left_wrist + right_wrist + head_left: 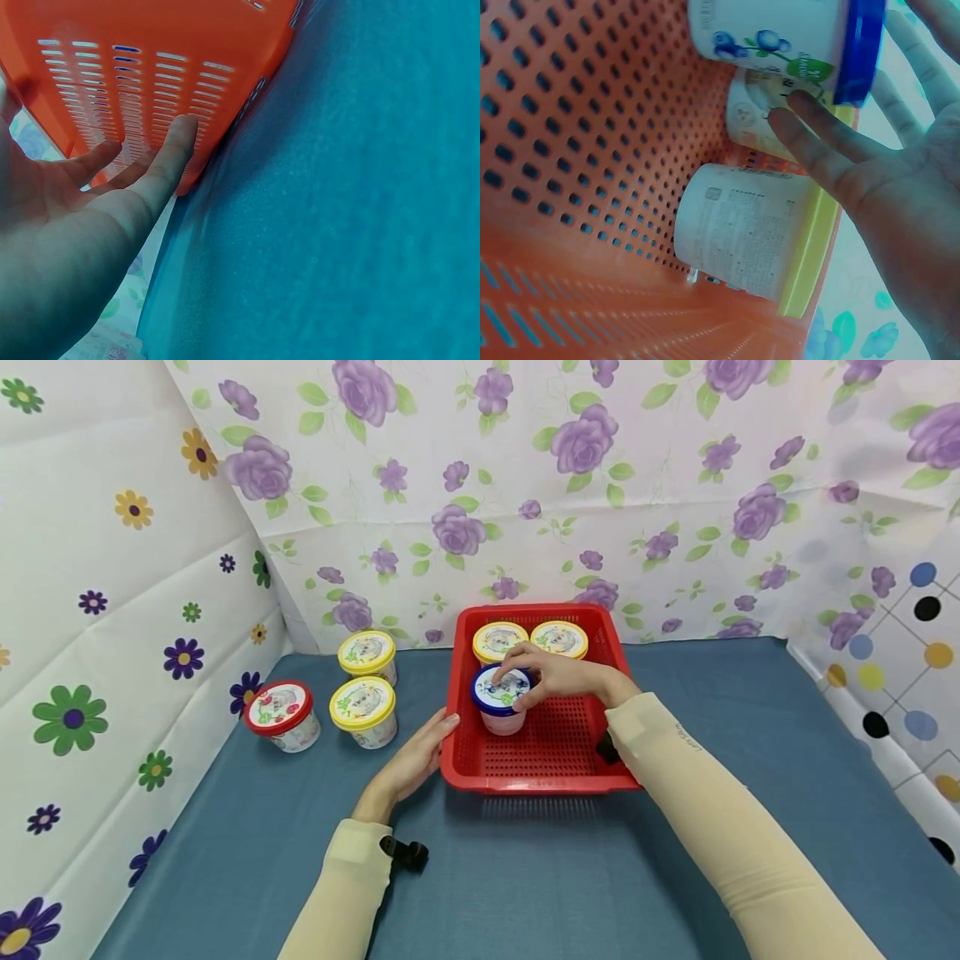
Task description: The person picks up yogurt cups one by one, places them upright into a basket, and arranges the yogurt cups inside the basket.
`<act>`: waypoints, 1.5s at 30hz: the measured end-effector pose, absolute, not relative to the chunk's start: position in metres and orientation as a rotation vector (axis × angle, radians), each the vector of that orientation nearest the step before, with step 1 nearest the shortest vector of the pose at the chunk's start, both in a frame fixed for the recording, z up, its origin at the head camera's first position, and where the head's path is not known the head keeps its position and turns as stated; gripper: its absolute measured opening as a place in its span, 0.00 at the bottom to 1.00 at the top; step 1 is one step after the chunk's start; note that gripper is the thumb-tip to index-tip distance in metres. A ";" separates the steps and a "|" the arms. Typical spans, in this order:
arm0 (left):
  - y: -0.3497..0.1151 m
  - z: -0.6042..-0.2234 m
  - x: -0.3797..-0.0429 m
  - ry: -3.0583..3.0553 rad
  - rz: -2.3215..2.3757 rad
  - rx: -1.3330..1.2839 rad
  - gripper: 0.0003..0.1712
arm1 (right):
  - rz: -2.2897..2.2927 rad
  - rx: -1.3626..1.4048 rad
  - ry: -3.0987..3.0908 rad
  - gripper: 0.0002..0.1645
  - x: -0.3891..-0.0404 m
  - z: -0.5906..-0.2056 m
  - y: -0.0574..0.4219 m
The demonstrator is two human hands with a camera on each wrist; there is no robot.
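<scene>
Right hand (558, 675) spread wide at blue-lidded tub (498, 703), left hand (411, 762) straight-fingered against basket (540, 783) — brace basket, don't tip tub.

The red plastic basket (558, 764) has room front-right. Yellow-lidded tubs (500, 638) block its back, a blue-lidded tub (497, 700) its left.

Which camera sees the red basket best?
The head view: nearly the whole red basket shows, partly behind the right arm. Left wrist shows only its slotted outside; right wrist, only part of its inside.
</scene>
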State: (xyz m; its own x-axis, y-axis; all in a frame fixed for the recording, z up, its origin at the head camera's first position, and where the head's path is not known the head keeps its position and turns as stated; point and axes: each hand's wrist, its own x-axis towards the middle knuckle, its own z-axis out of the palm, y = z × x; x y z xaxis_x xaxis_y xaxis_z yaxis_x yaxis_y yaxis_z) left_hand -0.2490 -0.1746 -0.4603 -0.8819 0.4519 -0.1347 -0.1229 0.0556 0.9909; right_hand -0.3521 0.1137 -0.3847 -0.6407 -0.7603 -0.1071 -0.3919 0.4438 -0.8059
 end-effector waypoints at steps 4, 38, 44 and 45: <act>-0.175 -0.460 -0.249 1.928 1.882 0.320 0.39 | -1.070 -0.959 2.224 0.32 -0.353 -0.382 0.116; -0.173 -0.461 -0.251 1.893 1.898 0.357 0.38 | -1.177 -0.897 2.467 0.22 -0.332 -0.325 0.155; -0.174 -0.461 -0.250 1.906 1.903 0.344 0.38 | -1.187 -0.879 2.503 0.20 -0.328 -0.320 0.168; -0.174 -0.462 -0.250 1.907 1.902 0.343 0.38 | -1.185 -0.866 2.511 0.21 -0.327 -0.319 0.170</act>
State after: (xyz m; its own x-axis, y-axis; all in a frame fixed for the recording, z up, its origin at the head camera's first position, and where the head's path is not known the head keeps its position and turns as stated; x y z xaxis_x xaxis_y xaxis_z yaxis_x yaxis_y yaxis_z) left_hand -0.2501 -0.1745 -0.4615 -0.8799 0.4592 -0.1218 -0.1206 0.0320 0.9922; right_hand -0.3270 0.1701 -0.3192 -0.7979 -0.6015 0.0401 -0.4133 0.4974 -0.7628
